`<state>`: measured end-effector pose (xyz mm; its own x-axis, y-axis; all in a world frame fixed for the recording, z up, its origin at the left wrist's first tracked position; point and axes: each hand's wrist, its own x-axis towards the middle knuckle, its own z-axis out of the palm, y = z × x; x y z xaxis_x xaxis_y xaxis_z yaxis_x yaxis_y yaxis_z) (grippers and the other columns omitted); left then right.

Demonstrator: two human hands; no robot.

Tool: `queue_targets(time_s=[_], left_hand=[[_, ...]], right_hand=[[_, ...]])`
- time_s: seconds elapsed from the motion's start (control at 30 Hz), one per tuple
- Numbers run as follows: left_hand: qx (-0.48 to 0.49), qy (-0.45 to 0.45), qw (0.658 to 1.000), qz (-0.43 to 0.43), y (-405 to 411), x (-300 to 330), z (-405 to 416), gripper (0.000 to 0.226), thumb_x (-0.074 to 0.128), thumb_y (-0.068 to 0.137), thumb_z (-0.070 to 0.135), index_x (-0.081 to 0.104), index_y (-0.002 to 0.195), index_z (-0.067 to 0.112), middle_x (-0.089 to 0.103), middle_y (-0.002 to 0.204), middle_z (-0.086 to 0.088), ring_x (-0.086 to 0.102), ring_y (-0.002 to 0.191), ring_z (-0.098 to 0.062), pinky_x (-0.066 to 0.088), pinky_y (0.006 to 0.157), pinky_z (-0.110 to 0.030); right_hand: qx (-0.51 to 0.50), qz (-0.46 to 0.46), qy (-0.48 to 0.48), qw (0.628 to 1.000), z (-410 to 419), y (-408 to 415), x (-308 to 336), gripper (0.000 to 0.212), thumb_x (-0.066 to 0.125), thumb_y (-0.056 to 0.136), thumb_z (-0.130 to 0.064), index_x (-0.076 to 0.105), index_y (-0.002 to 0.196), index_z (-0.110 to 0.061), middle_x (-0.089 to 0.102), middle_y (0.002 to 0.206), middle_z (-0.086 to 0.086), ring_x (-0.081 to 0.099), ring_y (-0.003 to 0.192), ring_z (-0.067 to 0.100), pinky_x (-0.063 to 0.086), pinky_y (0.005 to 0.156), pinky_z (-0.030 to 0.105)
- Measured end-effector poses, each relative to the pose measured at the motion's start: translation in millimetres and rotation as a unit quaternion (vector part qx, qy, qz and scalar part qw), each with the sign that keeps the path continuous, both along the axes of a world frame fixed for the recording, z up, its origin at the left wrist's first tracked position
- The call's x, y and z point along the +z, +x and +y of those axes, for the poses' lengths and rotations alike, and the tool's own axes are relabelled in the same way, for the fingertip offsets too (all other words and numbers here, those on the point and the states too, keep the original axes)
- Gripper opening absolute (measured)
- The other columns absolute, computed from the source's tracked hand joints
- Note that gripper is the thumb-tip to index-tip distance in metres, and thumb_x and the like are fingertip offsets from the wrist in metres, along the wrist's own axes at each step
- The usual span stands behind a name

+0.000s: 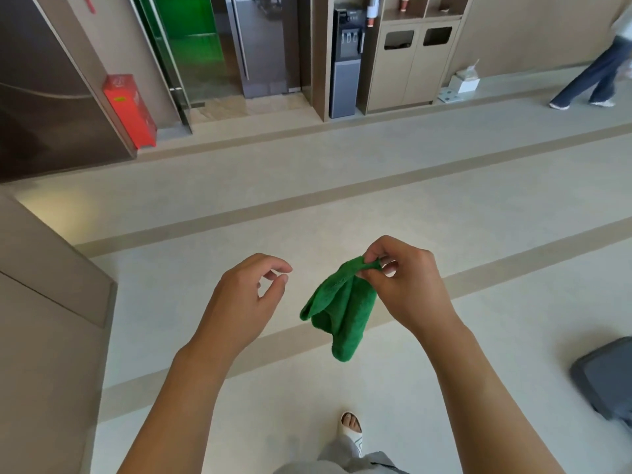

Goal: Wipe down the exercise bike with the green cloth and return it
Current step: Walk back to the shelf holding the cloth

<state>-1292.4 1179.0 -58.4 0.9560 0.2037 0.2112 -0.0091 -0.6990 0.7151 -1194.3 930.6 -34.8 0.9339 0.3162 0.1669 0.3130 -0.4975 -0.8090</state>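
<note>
- The right hand pinches one top corner of the green cloth between thumb and fingertips; the rest hangs loose in the air over the floor.
- The left hand holds nothing, fingers loosely curled, just beside the cloth without touching it.
- A water dispenser stands against the far wall.

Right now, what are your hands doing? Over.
Right hand pinches green cloth, hanging. Left hand loose, holds nothing. No exercise bike in view. Floor ahead open.
</note>
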Motion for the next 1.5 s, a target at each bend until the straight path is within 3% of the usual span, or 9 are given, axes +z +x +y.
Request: queue_targets(time_s=[0.13,0.37,0.53,0.73,0.97,1.13,1.5], left_hand=[[0.021,0.001,1.000,0.006,55.5,5.1,-10.7,0.018,0.063,0.103,0.022,0.070,0.107,0.037,0.066,0.111,0.029,0.063,0.108,0.000,0.049,0.082,-0.017],[0.037,0.017,0.999,0.003,132.6,12.1,-28.4,0.017,0.063,0.102,0.022,0.070,0.106,0.036,0.067,0.110,0.026,0.063,0.107,-0.003,0.048,0.084,-0.022],[0.030,0.042,0.999,0.006,172.4,13.9,-26.9,0.014,0.064,0.101,0.025,0.069,0.108,0.037,0.066,0.110,0.026,0.060,0.111,-0.002,0.050,0.091,-0.027],[0.010,0.059,0.998,0.014,225.1,6.8,-16.7,0.015,0.064,0.101,0.027,0.068,0.109,0.040,0.063,0.112,0.030,0.057,0.112,0.003,0.044,0.090,-0.020],[-0.022,0.046,0.999,0.013,294.4,-11.3,26.9,0.014,0.064,0.100,0.029,0.068,0.109,0.039,0.064,0.113,0.026,0.058,0.113,-0.002,0.042,0.091,-0.018],[-0.030,0.046,0.998,0.005,360.5,-10.2,79.8,0.014,0.065,0.100,0.028,0.068,0.109,0.038,0.063,0.112,0.023,0.058,0.113,-0.006,0.045,0.095,-0.026],[-0.051,0.043,0.998,0.009,467.8,-17.0,178.7,0.021,0.069,0.097,0.033,0.067,0.118,0.032,0.058,0.121,0.019,0.053,0.120,-0.010,0.041,0.096,-0.025]], right_hand=[[0.012,0.001,0.009,1.000,-11.1,60.8,1.5,0.028,0.081,0.083,-0.007,0.065,0.083,-0.030,0.070,0.084,-0.007,0.065,0.081,0.014,0.058,0.077,0.040],[0.002,-0.003,0.014,1.000,-32.7,144.1,-7.2,0.025,0.080,0.085,-0.012,0.064,0.084,-0.032,0.069,0.083,-0.011,0.063,0.080,0.009,0.055,0.067,0.028],[-0.020,-0.002,0.023,1.000,-45.9,179.9,-13.1,0.025,0.079,0.085,-0.012,0.064,0.084,-0.031,0.069,0.083,-0.010,0.063,0.079,0.009,0.057,0.067,0.033],[-0.045,-0.005,0.022,0.999,-46.3,221.4,-21.6,0.028,0.079,0.085,-0.010,0.063,0.083,-0.033,0.068,0.083,-0.011,0.063,0.080,0.009,0.058,0.070,0.035],[-0.075,-0.003,0.007,0.997,-9.0,277.2,-27.3,0.028,0.079,0.085,-0.011,0.062,0.082,-0.033,0.068,0.082,-0.009,0.063,0.079,0.010,0.058,0.070,0.034],[-0.099,0.008,-0.005,0.995,34.6,324.0,-19.1,0.025,0.078,0.084,-0.010,0.064,0.082,-0.030,0.070,0.083,-0.006,0.065,0.081,0.013,0.059,0.073,0.041],[-0.146,0.010,-0.030,0.989,124.7,410.2,-8.4,0.025,0.080,0.084,-0.012,0.064,0.082,-0.031,0.071,0.085,-0.009,0.067,0.084,0.014,0.060,0.077,0.046]])
